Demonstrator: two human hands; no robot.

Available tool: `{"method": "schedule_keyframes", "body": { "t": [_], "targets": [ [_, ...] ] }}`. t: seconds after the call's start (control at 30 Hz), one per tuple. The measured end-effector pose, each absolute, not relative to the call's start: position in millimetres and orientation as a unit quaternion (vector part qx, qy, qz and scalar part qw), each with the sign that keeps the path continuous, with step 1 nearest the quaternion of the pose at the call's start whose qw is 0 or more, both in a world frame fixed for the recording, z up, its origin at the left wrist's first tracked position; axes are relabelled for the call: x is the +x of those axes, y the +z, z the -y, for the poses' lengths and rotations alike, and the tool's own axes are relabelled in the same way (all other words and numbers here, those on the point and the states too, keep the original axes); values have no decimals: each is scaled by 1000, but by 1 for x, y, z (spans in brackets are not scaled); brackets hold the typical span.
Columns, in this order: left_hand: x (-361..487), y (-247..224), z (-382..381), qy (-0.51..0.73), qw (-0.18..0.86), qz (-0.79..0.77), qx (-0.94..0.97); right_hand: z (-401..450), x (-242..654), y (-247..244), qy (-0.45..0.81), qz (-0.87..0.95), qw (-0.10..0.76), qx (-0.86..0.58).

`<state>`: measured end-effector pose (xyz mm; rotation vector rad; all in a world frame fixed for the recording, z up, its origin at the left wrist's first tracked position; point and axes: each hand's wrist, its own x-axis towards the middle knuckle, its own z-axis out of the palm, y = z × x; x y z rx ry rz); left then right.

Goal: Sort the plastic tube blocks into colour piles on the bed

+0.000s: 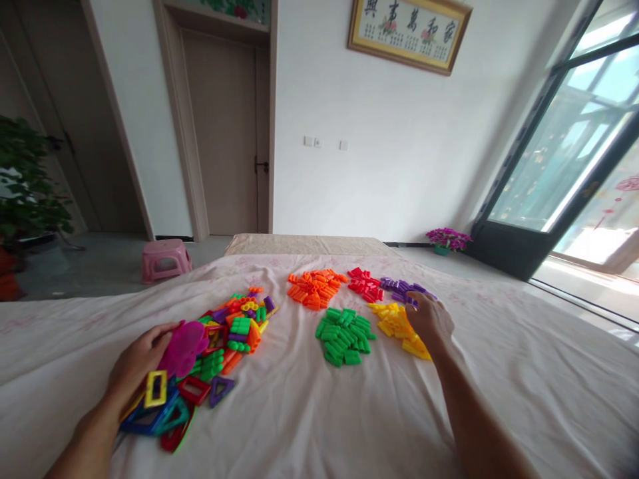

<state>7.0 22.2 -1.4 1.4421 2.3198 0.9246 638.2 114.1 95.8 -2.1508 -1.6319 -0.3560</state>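
Note:
My left hand has its fingers wrapped on the edge of a flat magenta piece at the left. Beside it lies a mixed heap of coloured blocks, with magnetic frame tiles below. My right hand reaches to the purple blocks, its fingers bent down at their right part; whatever is between the fingertips is hidden. Just under that hand are yellow blocks. Green blocks, orange blocks and red blocks form separate piles in the middle.
A pale cloth with wrinkles covers the surface under the blocks. Beyond it stand a pink stool on the left and a pot of magenta flowers on the right. A leafy plant is at the far left.

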Motion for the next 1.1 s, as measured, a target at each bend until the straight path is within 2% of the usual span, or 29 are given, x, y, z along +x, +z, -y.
{"method": "schedule_keyframes", "body": {
  "t": [0.1,0.2,0.4,0.47,0.67,0.8,1.0,1.1],
  "targets": [
    [6,-3,-23,327,125,-795,496,-116,609,93,-102,629,255,-727],
    [9,-2,-24,335,125,-798,484,-113,554,84,14,714,281,-642],
    [30,3,-26,350,111,-810,457,-84,425,65,170,849,242,-437],
    [39,4,-29,361,108,-808,452,-75,393,64,200,862,224,-408],
    [61,2,-35,464,193,-731,462,-70,339,60,202,857,214,-423],
    [65,2,-36,512,245,-677,468,-80,334,49,212,847,250,-418],
    [57,7,-34,493,155,-738,434,-111,357,37,332,779,306,-434],
    [52,8,-32,478,120,-760,423,-126,375,43,324,749,351,-459]
  ]
}}
